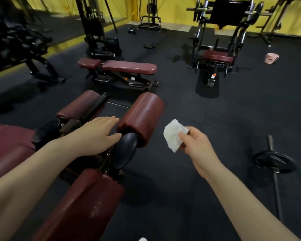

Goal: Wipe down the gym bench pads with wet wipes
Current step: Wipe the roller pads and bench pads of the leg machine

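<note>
Wipe (174, 134) pinched in right hand (196, 146) beside roller pad (142, 117); left hand (99, 134) flat, fingers straight.

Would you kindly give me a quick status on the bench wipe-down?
Left hand open, flat by the roller pad. Right hand pinching the wet wipe, held clear of the pad. Nothing between wipe and pad.

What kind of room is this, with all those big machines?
Almost certainly a gym. There is a padded maroon flat bench on black rubber flooring, a barbell with weight plates lying on the floor, and a cable machine against the yellow wall.
</note>
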The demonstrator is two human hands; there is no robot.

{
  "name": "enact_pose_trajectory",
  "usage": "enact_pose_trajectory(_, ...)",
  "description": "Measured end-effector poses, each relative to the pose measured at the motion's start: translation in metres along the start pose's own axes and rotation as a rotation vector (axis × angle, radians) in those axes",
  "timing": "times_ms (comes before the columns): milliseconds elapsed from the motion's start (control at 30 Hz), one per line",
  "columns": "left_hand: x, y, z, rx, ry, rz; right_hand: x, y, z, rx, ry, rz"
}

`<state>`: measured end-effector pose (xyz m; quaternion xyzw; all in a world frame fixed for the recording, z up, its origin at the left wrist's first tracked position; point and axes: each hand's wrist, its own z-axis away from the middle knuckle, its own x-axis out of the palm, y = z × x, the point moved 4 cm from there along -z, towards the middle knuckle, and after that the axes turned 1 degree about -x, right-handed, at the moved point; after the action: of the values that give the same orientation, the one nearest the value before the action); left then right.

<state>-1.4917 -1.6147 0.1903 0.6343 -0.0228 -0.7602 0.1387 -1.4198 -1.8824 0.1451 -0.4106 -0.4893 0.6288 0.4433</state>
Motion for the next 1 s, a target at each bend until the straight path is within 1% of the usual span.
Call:
enact_pose_trajectory(200, -0.005, 0.01, -0.034, 0.046, -0.027, -0.034, 0.032, -0.06, -0.09, -0.42, 0.098, 0.466)
enact_pose_trajectory(300, -0.005, 0.011, -0.041, 0.056, -0.023, -0.035, 0.051, -0.076, -0.137, -0.548, 0.122, 0.628)
enact_pose_trajectory(367, -0.004, 0.009, -0.043, 0.052, -0.027, -0.015, 0.064, -0.072, -0.162, -0.585, 0.111, 0.742)
enact_pose_trajectory(433, -0.004, 0.007, -0.043, 0.043, -0.035, 0.004, 0.077, -0.059, -0.172, -0.568, 0.052, 0.849)
enact_pose_trajectory(500, -0.003, 0.006, -0.043, 0.028, -0.053, -0.005, 0.085, -0.049, -0.162, -0.626, 0.004, 0.845)
enact_pose_trajectory(533, -0.001, 0.006, -0.043, 0.017, -0.068, -0.01, 0.089, -0.048, -0.147, -0.714, -0.043, 0.799)
enact_pose_trajectory(567, 0.001, 0.006, -0.043, 0.006, -0.086, -0.008, 0.092, -0.048, -0.128, -0.832, -0.127, 0.725)
enact_pose_trajectory(633, 0.004, 0.005, -0.044, -0.016, -0.109, 0.021, 0.092, -0.041, -0.086, -1.057, -0.347, 0.604)
enact_pose_trajectory(700, 0.004, 0.005, -0.046, -0.036, -0.119, 0.043, 0.087, -0.029, -0.068, -1.221, -0.534, 0.66)
enact_pose_trajectory(733, 0.003, 0.004, -0.047, -0.046, -0.125, 0.049, 0.085, -0.026, -0.074, -1.247, -0.6, 0.719)
enact_pose_trajectory(767, 0.003, 0.005, -0.048, -0.054, -0.129, 0.049, 0.083, -0.024, -0.089, -1.239, -0.615, 0.771)
enact_pose_trajectory(800, 0.003, 0.005, -0.049, -0.061, -0.131, 0.044, 0.081, -0.027, -0.109, -1.179, -0.563, 0.821)
enact_pose_trajectory(833, 0.003, 0.004, -0.05, -0.07, -0.135, 0.034, 0.078, -0.034, -0.133, -1.084, -0.45, 0.855)
enact_pose_trajectory(867, 0.003, 0.003, -0.05, -0.081, -0.141, 0.027, 0.073, -0.042, -0.156, -0.992, -0.297, 0.848)
enact_pose_trajectory(900, 0.003, 0.001, -0.05, -0.094, -0.149, 0.025, 0.069, -0.046, -0.174, -0.892, -0.185, 0.815)
enact_pose_trajectory(933, 0.004, -0.001, -0.05, -0.108, -0.157, 0.025, 0.07, -0.048, -0.18, -0.823, -0.145, 0.799)
enact_pose_trajectory(967, 0.005, -0.002, -0.051, -0.126, -0.166, 0.022, 0.077, -0.047, -0.175, -0.823, -0.172, 0.815)
enact_pose_trajectory(1000, 0.006, -0.004, -0.051, -0.145, -0.175, 0.013, 0.089, -0.043, -0.159, -0.866, -0.268, 0.848)
